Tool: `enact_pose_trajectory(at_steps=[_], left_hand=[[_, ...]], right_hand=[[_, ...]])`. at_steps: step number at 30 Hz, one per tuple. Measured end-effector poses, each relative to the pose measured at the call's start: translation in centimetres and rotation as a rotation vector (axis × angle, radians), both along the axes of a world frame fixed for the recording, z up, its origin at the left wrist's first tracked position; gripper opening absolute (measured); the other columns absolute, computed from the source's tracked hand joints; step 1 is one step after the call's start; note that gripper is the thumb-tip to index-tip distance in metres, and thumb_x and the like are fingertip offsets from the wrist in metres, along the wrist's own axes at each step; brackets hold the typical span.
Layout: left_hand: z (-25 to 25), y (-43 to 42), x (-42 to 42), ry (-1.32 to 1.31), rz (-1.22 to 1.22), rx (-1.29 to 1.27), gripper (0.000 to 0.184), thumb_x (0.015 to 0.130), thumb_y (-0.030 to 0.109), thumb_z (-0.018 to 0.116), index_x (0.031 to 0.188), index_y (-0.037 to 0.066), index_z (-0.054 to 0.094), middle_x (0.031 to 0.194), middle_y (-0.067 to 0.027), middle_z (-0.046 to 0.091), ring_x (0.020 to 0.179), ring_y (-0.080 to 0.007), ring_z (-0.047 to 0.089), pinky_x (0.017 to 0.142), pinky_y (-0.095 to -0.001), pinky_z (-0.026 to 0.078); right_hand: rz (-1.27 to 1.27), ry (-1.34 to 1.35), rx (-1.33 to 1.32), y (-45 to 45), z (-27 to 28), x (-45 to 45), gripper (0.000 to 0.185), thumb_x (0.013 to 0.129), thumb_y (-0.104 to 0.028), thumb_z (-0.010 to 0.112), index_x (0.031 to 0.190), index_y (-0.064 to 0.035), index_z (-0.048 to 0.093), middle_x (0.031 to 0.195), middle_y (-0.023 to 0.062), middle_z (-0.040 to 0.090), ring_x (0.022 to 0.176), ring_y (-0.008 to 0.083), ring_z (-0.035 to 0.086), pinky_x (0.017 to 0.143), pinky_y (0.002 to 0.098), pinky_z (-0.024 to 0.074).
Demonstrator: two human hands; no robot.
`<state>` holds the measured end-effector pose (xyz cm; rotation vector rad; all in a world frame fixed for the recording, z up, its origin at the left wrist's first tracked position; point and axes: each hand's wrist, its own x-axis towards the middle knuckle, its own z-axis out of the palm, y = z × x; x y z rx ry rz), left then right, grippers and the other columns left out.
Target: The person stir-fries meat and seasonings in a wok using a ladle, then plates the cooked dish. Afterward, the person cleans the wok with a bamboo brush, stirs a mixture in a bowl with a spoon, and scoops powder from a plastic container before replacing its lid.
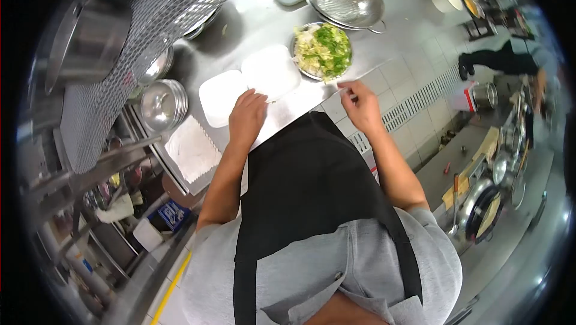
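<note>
Supporting counter [243, 40]: steel, with the bowl and plates close to its front edge
Bowl [308, 75]: right of the plates, chopped greens [324, 49] heaped out to the rim, so a light touch should limit spills
White plates [271, 73]: two side by side, edges meeting or overlapping; best handled flat, by their rims
Left hand [247, 115]: at the plates' near edge, fingers bent and close together, grip impossible to tell; gentle, even pressure would steady them
Right hand [362, 106]: just this side of the bowl, fingers curled, thumb near forefinger; cannot tell whether anything is pinched
</note>
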<state>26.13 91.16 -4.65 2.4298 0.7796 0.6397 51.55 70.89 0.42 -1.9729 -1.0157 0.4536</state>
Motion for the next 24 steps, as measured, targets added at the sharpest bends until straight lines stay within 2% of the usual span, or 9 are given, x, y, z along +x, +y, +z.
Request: enact_pose_trajectory(at_steps=[1, 4, 7, 10, 14, 16, 18, 22, 24], left_hand=[[-0.2, 0.4, -0.3, -0.027, -0.018, 0.030, 0.015, 0.087, 0.008, 0.075, 0.102, 0.007, 0.077, 0.103, -0.0070, 0.075, 0.110, -0.0343, 0.067, 0.098, -0.0444, 0.054], [1.2, 1.1, -0.2, -0.087, -0.148, 0.160, 0.014, 0.088, 0.006, 0.073, 0.102, 0.006, 0.077, 0.106, -0.0106, 0.073, 0.106, -0.0340, 0.067, 0.093, -0.0435, 0.055], [2.8, 0.0, 0.9, -0.101, -0.288, 0.007, 0.014, 0.091, 0.004, 0.070, 0.103, 0.004, 0.076, 0.109, -0.0137, 0.071, 0.102, -0.0340, 0.067, 0.091, -0.0426, 0.055], [4.2, -0.2, 2.6, -0.114, -0.437, -0.091, 0.015, 0.094, 0.005, 0.068, 0.107, 0.003, 0.075, 0.113, -0.0148, 0.069, 0.102, -0.0339, 0.068, 0.088, -0.0405, 0.055], [4.3, -1.6, 6.0, -0.130, -0.698, -0.127, 0.017, 0.098, 0.006, 0.065, 0.111, 0.000, 0.074, 0.102, -0.0151, 0.072, 0.094, -0.0307, 0.070, 0.082, -0.0366, 0.057], [4.1, -4.4, 7.3, -0.052, -0.881, -0.231, 0.017, 0.100, 0.008, 0.064, 0.111, -0.001, 0.074, 0.097, -0.0151, 0.074, 0.086, -0.0269, 0.072, 0.081, -0.0359, 0.057], [3.4, -8.3, 7.7, 0.035, -1.035, -0.364, 0.015, 0.102, 0.010, 0.064, 0.107, -0.001, 0.072, 0.089, -0.0133, 0.075, 0.077, -0.0221, 0.072, 0.074, -0.0348, 0.057], [5.0, -16.0, 5.6, 0.279, -1.273, -0.335, 0.018, 0.104, 0.016, 0.065, 0.093, 0.001, 0.062, 0.069, -0.0083, 0.070, 0.062, -0.0163, 0.068, 0.060, -0.0316, 0.053], [5.1, -19.5, 3.7, 0.391, -1.341, -0.392, 0.022, 0.104, 0.019, 0.065, 0.092, 0.001, 0.061, 0.071, -0.0093, 0.071, 0.063, -0.0143, 0.067, 0.060, -0.0308, 0.052]], right_hand=[[-0.039, 0.055, -0.060, -2.1, -1.2, -0.8, 0.023, 0.093, -0.005, 0.066, 0.114, -0.0028, 0.073, 0.103, 0.0135, 0.073, 0.082, 0.0247, 0.071, 0.072, 0.0335, 0.0577], [-0.171, 0.142, -0.125, -7.7, -2.4, -3.7, 0.023, 0.094, -0.006, 0.065, 0.115, -0.0019, 0.072, 0.102, 0.0130, 0.074, 0.082, 0.0227, 0.070, 0.075, 0.0335, 0.0575], [-0.417, 0.229, -0.173, -11.1, -0.4, -8.0, 0.024, 0.095, -0.008, 0.065, 0.117, -0.0021, 0.072, 0.102, 0.0120, 0.074, 0.082, 0.0208, 0.070, 0.077, 0.0344, 0.0573], [-0.582, 0.278, -0.168, -13.7, -1.1, -13.2, 0.028, 0.094, -0.013, 0.067, 0.120, -0.0044, 0.072, 0.102, 0.0119, 0.075, 0.085, 0.0213, 0.071, 0.081, 0.0357, 0.0576], [-0.760, 0.256, -0.109, -18.8, -2.5, -22.1, 0.030, 0.091, -0.016, 0.068, 0.120, -0.0071, 0.073, 0.105, 0.0135, 0.076, 0.092, 0.0276, 0.074, 0.086, 0.0398, 0.0581], [-0.890, 0.323, -0.121, -21.1, -1.2, -26.0, 0.031, 0.090, -0.016, 0.067, 0.118, -0.0059, 0.073, 0.102, 0.0142, 0.076, 0.094, 0.0283, 0.073, 0.087, 0.0405, 0.0578], [-1.063, 0.289, -0.143, -23.8, -0.9, -29.6, 0.032, 0.089, -0.016, 0.065, 0.119, -0.0059, 0.072, 0.104, 0.0127, 0.076, 0.092, 0.0282, 0.073, 0.086, 0.0411, 0.0579], [-1.305, 0.305, -0.101, -27.9, -1.1, -37.2, 0.034, 0.089, -0.017, 0.064, 0.121, -0.0071, 0.072, 0.107, 0.0113, 0.076, 0.090, 0.0277, 0.074, 0.084, 0.0409, 0.0583], [-1.416, 0.291, -0.081, -30.5, -0.1, -40.2, 0.035, 0.089, -0.017, 0.063, 0.121, -0.0075, 0.072, 0.108, 0.0111, 0.076, 0.089, 0.0273, 0.074, 0.084, 0.0406, 0.0584]])
